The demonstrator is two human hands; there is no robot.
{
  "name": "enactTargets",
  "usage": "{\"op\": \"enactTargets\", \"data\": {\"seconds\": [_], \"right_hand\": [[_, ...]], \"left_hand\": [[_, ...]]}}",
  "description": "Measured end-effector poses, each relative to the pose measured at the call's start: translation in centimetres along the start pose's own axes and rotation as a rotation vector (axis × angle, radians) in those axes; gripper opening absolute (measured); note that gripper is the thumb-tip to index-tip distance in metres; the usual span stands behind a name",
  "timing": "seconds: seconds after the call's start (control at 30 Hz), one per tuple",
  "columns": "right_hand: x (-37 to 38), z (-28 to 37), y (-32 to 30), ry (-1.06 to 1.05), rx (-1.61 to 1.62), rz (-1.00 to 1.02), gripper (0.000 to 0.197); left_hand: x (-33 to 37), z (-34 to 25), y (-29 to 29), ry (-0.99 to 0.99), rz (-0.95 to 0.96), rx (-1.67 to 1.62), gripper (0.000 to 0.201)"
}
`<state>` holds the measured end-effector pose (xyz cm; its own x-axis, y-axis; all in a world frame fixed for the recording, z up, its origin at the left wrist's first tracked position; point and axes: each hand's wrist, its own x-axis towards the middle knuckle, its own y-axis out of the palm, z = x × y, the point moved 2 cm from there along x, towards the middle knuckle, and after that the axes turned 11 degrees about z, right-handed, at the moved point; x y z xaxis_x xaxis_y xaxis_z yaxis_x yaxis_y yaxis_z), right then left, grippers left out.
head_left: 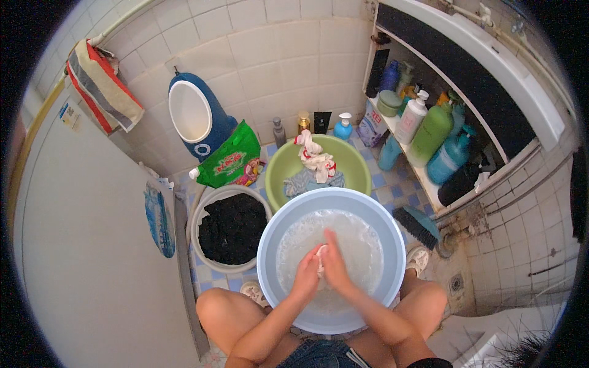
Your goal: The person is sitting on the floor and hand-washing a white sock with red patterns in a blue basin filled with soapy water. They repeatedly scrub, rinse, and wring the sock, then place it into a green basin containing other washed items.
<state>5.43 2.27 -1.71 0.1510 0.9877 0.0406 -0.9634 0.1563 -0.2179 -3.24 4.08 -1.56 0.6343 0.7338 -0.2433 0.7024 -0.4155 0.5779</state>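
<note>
A large light-blue basin [392,260] between my knees holds cloudy, sudsy water [359,242]. Above this water my left hand [308,270] and my right hand [334,265] press against each other. Between them a bit of small white cloth [321,256] shows; most of it is covered by my fingers and palms, and its kind is hidden. My left fingers curl round it. The right hand lies along its other side, its fingertips pointing away from me and slightly blurred.
Beyond stands a green basin [362,168] with white-and-red cloth [317,161] and grey-blue cloth [300,183]. To the left are a tub of black clothes [232,228] and a green detergent pouch [232,158]. At right, a brush [420,227] and a bottle-filled shelf [423,178].
</note>
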Motion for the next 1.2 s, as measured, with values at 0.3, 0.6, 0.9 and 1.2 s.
{"op": "enactTargets", "data": {"seconds": [0.3, 0.6, 0.9, 1.2], "right_hand": [[-0.5, 0.0, 0.1, -0.072, -0.098, 0.088, 0.049], [-2.8, 5.3, 2.5, -0.207, -0.14, 0.247, 0.048], [1.5, -2.0, -3.6, 0.204, 0.177, 0.008, 0.044], [1.1, 0.6, -2.4, 0.027, 0.519, 0.313, 0.047]], "left_hand": [[0.2, 0.4, -1.5, -0.03, 0.07, -0.082, 0.038], [1.0, -1.1, -2.3, 0.057, -0.157, -0.102, 0.04], [-0.1, -1.2, -1.1, -0.006, 0.095, 0.291, 0.033], [-0.4, -4.1, 0.5, -0.011, -0.019, 0.819, 0.037]]}}
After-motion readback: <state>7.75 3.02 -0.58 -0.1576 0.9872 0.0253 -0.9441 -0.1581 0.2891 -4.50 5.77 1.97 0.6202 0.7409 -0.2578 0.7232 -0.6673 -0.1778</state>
